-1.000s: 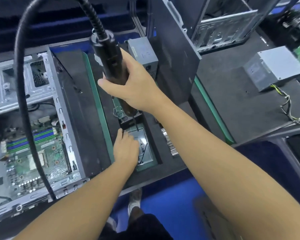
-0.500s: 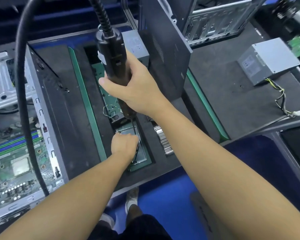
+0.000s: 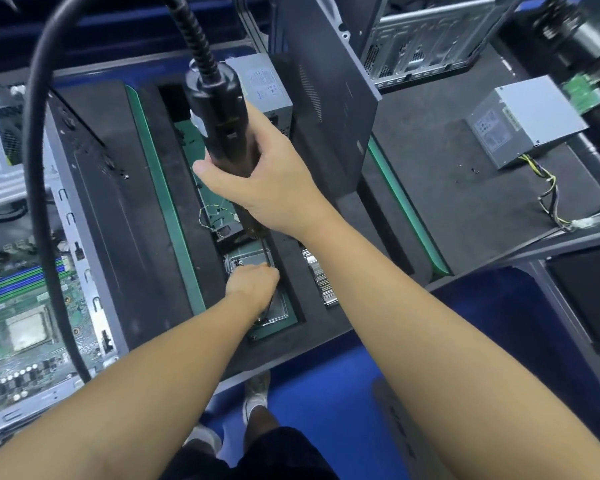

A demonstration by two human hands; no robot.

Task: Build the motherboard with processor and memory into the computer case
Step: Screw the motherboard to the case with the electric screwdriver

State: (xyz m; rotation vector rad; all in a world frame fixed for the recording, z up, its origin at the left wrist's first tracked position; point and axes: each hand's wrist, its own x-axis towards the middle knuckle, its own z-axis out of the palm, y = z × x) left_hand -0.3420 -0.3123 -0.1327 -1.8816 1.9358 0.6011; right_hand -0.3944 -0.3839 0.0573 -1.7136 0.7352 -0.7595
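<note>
My right hand point(image 3: 271, 192) grips a black electric screwdriver point(image 3: 222, 123) upright, its thick cable point(image 3: 35, 168) looping up and to the left. The thin bit point(image 3: 264, 249) points down into a slot of the black foam tray point(image 3: 142, 237), where a metal processor socket frame on a green board point(image 3: 279, 311) lies. My left hand point(image 3: 253, 284) rests on that frame with its fingers curled round the bit's tip. At the far left an open computer case point(image 3: 84, 258) holds a motherboard point(image 3: 21, 344) with a processor and memory sticks.
A finned heatsink point(image 3: 321, 280) sits in the tray right of my left hand. A dark case side panel point(image 3: 326, 98) stands upright behind my right hand. Power supplies sit at the back point(image 3: 265, 83) and right point(image 3: 523, 123). Another open case point(image 3: 430, 36) stands top right.
My left hand went from lying flat on the socket frame to curling its fingers at the bit's tip. The view shifted right, so the case with the motherboard sits further left.
</note>
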